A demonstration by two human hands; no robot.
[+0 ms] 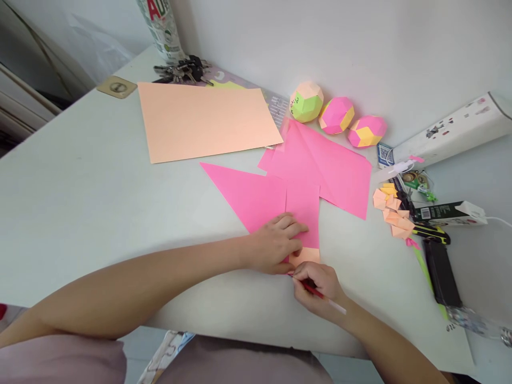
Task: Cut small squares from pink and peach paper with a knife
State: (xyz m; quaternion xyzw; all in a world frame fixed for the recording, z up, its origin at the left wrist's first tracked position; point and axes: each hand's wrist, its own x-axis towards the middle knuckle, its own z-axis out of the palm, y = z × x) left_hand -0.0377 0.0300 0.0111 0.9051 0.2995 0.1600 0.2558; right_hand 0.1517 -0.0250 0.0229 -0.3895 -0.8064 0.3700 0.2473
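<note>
My left hand [276,242] lies with fingers spread on a pink sheet of paper [256,197], pressing it to the table. A small peach paper piece [306,256] lies at the near end of the pink paper, partly covered by my left fingers. In my right hand [318,288] is a slim red pen [313,289] with a pale rear end, gripped between thumb and fingers. Its tip meets the paper's near edge beside my left thumb; any line there is too small to make out.
A large peach sheet [208,122] and more pink sheets [340,170] lie beyond my hands. Three paper balls [306,101] sit along the wall. Keys [186,69] are at the back left. Folded peach paper pieces [394,210], a cutter [432,233] and a black case [442,272] lie rightward.
</note>
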